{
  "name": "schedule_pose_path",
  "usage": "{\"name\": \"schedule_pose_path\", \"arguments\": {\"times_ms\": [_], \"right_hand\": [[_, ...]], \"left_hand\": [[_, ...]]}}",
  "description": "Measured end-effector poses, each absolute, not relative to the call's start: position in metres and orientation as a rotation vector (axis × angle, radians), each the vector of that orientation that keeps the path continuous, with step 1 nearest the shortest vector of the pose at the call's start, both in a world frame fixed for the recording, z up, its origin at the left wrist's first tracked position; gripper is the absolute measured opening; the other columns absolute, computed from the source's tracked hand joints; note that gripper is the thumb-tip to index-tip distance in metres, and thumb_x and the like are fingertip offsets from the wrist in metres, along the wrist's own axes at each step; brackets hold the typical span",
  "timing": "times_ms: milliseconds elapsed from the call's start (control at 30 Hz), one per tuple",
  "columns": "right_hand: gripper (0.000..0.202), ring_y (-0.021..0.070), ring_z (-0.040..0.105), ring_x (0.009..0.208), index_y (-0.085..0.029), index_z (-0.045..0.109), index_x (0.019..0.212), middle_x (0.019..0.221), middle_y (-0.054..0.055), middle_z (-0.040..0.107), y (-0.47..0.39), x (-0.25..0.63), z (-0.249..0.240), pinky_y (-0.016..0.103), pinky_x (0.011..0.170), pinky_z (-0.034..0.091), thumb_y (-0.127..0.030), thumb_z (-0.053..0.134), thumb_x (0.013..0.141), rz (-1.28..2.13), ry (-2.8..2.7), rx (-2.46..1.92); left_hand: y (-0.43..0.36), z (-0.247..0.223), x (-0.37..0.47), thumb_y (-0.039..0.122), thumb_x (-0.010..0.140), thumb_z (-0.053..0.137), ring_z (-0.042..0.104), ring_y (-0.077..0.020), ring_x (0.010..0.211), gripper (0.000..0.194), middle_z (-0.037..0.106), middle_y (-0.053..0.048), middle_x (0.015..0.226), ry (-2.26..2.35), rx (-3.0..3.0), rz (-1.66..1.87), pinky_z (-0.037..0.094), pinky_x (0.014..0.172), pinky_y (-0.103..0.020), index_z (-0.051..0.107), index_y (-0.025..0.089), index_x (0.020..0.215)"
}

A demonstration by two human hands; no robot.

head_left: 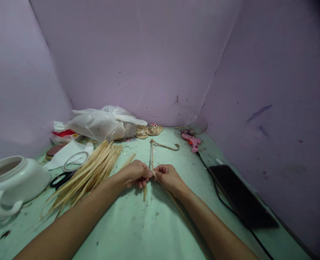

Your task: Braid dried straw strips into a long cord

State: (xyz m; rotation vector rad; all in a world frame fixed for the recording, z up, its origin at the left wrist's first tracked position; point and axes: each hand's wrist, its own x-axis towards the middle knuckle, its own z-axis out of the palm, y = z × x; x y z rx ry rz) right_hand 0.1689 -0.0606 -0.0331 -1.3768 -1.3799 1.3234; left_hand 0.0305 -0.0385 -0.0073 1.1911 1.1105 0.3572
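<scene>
A thin plaited cord of straw-coloured fibre (152, 153) runs away from my fingers across the table, then bends right and ends in a small hook. My left hand (138, 174) pinches the near end of this cord, with a short strip tail hanging below it. Right beside it, my right hand (167, 177) is closed on a long fibre strip (173, 198) that leaves the same end and trails toward me along my right forearm. The fingertips of both hands almost meet. To the left lies a bundle of dry fibre strips (94, 171).
At left stand a white ceramic pot (32, 178), black-handled scissors (60, 179) and a tape ring (75, 161). A white plastic bag (102, 122) and woven pieces (149, 130) lie by the back wall. At right are a pink glue gun (192, 141), its cord and a dark flat slab (241, 196).
</scene>
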Motion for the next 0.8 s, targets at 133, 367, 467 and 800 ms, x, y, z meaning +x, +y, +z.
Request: {"name": "schedule_pose_path", "arguments": {"times_ms": [133, 367, 467, 800], "right_hand": [[0.010, 0.0045, 0.029, 0.038, -0.014, 0.050, 0.052, 0.041, -0.005, 0.042, -0.060, 0.169, -0.038, 0.019, 0.038, 0.019, -0.017, 0.048, 0.062, 1.274, -1.416, -1.372], [0.012, 0.0049, 0.031, 0.039, -0.014, 0.050, 0.053, 0.044, -0.003, 0.046, -0.059, 0.168, -0.042, 0.019, 0.040, 0.022, -0.021, 0.049, 0.063, 1.294, -1.405, -1.354], [0.014, 0.0054, 0.035, 0.041, -0.014, 0.050, 0.053, 0.046, -0.002, 0.049, -0.061, 0.169, -0.038, 0.019, 0.042, 0.025, -0.023, 0.050, 0.063, 1.368, -1.399, -1.308], [0.004, 0.0058, 0.041, 0.044, -0.012, 0.054, 0.058, 0.049, -0.001, 0.054, -0.064, 0.171, -0.026, 0.018, 0.045, 0.030, -0.016, 0.055, 0.057, 1.436, -1.338, -1.295]], "left_hand": [[-0.039, -0.011, 0.031, 0.022, 0.060, 0.056, 0.044, -0.0087, 0.032, 0.013, 0.045, 0.003, 0.040, 1.101, 1.198, 0.391, 0.033, 0.029, -0.019, 0.047, 0.012, 0.057], [-0.040, -0.008, 0.033, 0.019, 0.060, 0.053, 0.040, -0.0076, 0.030, 0.012, 0.043, 0.004, 0.037, 1.191, 1.237, 0.367, 0.029, 0.028, -0.018, 0.046, 0.013, 0.052], [-0.041, -0.006, 0.036, 0.015, 0.060, 0.048, 0.037, -0.0075, 0.027, 0.010, 0.041, 0.004, 0.034, 1.249, 1.302, 0.333, 0.027, 0.027, -0.019, 0.047, 0.013, 0.050], [-0.041, -0.006, 0.034, 0.015, 0.053, 0.048, 0.036, -0.0063, 0.029, 0.001, 0.039, 0.005, 0.036, 1.243, 1.323, 0.335, 0.023, 0.029, -0.017, 0.047, 0.014, 0.053]]}}
